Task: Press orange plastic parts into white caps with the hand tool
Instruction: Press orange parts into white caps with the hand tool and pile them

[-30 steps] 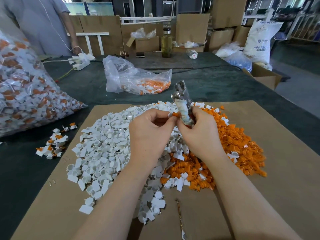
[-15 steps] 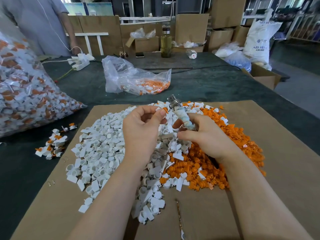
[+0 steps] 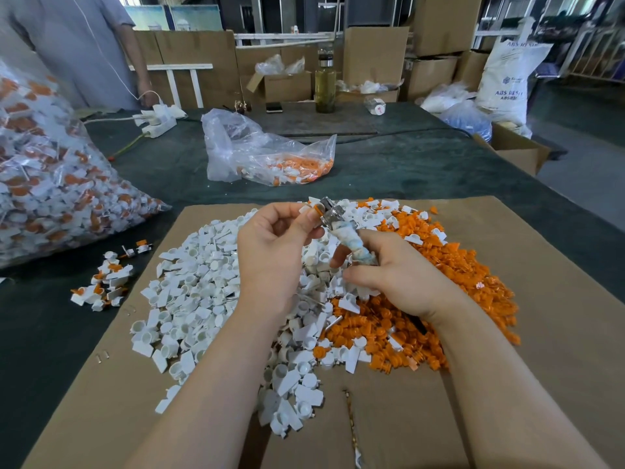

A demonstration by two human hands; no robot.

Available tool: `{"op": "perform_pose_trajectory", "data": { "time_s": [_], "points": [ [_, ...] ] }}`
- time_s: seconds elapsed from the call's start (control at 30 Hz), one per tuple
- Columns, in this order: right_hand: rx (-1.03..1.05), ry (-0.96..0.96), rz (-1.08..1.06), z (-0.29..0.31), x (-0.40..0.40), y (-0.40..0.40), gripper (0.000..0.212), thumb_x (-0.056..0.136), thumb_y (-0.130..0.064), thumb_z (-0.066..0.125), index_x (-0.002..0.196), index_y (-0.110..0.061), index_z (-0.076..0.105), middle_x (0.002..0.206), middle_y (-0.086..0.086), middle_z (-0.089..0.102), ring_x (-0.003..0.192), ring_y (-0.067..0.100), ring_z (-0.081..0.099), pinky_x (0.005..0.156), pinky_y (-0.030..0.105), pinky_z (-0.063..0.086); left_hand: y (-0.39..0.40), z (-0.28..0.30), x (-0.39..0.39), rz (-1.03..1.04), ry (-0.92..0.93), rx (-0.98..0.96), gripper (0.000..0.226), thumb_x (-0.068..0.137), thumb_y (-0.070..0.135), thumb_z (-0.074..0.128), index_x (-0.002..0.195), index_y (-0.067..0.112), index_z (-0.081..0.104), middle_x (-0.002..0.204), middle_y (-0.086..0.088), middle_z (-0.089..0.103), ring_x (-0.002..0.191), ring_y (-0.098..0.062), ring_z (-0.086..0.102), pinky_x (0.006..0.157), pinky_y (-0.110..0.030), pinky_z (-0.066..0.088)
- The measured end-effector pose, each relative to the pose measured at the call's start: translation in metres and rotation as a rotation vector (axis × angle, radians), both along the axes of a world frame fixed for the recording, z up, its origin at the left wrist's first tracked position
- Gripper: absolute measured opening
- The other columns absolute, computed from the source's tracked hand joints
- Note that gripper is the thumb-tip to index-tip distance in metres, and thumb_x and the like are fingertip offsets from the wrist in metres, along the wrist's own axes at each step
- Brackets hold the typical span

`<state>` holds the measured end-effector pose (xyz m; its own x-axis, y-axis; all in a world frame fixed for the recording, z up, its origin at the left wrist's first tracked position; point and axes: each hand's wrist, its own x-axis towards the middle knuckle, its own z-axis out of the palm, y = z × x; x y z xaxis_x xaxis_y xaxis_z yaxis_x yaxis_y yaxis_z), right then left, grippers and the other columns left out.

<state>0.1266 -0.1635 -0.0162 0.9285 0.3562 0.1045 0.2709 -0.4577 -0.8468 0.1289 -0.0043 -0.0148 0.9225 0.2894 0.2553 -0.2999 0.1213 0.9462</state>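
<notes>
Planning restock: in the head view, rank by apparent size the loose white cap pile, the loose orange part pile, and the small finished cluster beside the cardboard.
1. White cap pile
2. Orange part pile, somewhat smaller, partly hidden by the right hand
3. Finished cluster, smallest by far

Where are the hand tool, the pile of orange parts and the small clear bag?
hand tool (image 3: 350,236), head view, on its wrapped handle.
pile of orange parts (image 3: 466,282), head view, on its middle.
small clear bag (image 3: 243,147), head view, on its plastic.

Far edge of bench: glass bottle (image 3: 325,83) upright, phone (image 3: 274,107) flat beside it, small plastic cup (image 3: 375,105) on its side. Far left corner: white power strip (image 3: 158,120), person in grey shirt (image 3: 72,45) standing behind. Beyond: stacked cardboard boxes (image 3: 375,54), white resin sack (image 3: 510,81).
</notes>
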Motion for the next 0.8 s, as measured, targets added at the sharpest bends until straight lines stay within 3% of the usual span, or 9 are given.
{"op": "perform_pose_trajectory", "data": {
  "time_s": [0.2, 0.37, 0.53, 0.7, 0.8],
  "points": [
    [-0.061, -0.055, -0.006, 0.0030, -0.0019, 0.0047, 0.019, 0.088, -0.006, 0.062, 0.091, -0.025, 0.065, 0.085, -0.002, 0.066, 0.080, 0.022, 0.063, 0.072, 0.037, 0.050, 0.0005, -0.0008, -0.0006, -0.014, -0.017, -0.016, 0.009, 0.089, 0.003, 0.068, 0.083, 0.010, 0.069, 0.065, 0.005, 0.069, 0.061, -0.006, 0.065, 0.065, -0.018, 0.054],
    [-0.054, -0.056, 0.000, 0.0019, -0.0015, 0.0049, 0.027, 0.088, -0.005, 0.060, 0.083, -0.031, 0.062, 0.063, -0.018, 0.058, 0.057, 0.000, 0.051, 0.054, 0.019, 0.040, 0.0007, -0.0010, -0.0006, -0.022, -0.022, -0.024, 0.010, 0.088, 0.001, 0.067, 0.083, 0.009, 0.069, 0.065, 0.005, 0.069, 0.061, -0.007, 0.064, 0.066, -0.019, 0.055],
    [-0.068, -0.067, -0.002, 0.0014, -0.0010, 0.0051, 0.023, 0.088, -0.005, 0.059, 0.087, -0.028, 0.062, 0.069, -0.011, 0.056, 0.056, 0.002, 0.049, 0.053, 0.021, 0.040, 0.0002, -0.0004, 0.0000, -0.025, -0.019, -0.031, 0.011, 0.088, 0.000, 0.067, 0.082, 0.009, 0.068, 0.065, 0.005, 0.069, 0.060, -0.006, 0.064, 0.066, -0.019, 0.055],
    [-0.068, -0.071, -0.001, 0.0003, -0.0002, 0.0059, 0.028, 0.088, 0.000, 0.056, 0.083, -0.027, 0.062, 0.061, -0.021, 0.060, 0.048, -0.001, 0.047, 0.046, 0.014, 0.034, -0.0012, 0.0000, 0.0007, -0.012, -0.017, -0.025, 0.013, 0.089, -0.001, 0.066, 0.081, 0.009, 0.067, 0.062, 0.007, 0.068, 0.059, -0.005, 0.063, 0.064, -0.017, 0.054],
    [-0.080, -0.075, -0.013, -0.0023, 0.0017, 0.0062, 0.022, 0.088, 0.000, 0.057, 0.089, -0.020, 0.065, 0.063, -0.012, 0.056, 0.048, -0.002, 0.048, 0.046, 0.014, 0.034, 0.0000, -0.0007, 0.0015, -0.010, -0.012, -0.029, 0.012, 0.089, -0.001, 0.066, 0.082, 0.009, 0.068, 0.063, 0.006, 0.068, 0.059, -0.005, 0.063, 0.064, -0.017, 0.054]
  ]
}}
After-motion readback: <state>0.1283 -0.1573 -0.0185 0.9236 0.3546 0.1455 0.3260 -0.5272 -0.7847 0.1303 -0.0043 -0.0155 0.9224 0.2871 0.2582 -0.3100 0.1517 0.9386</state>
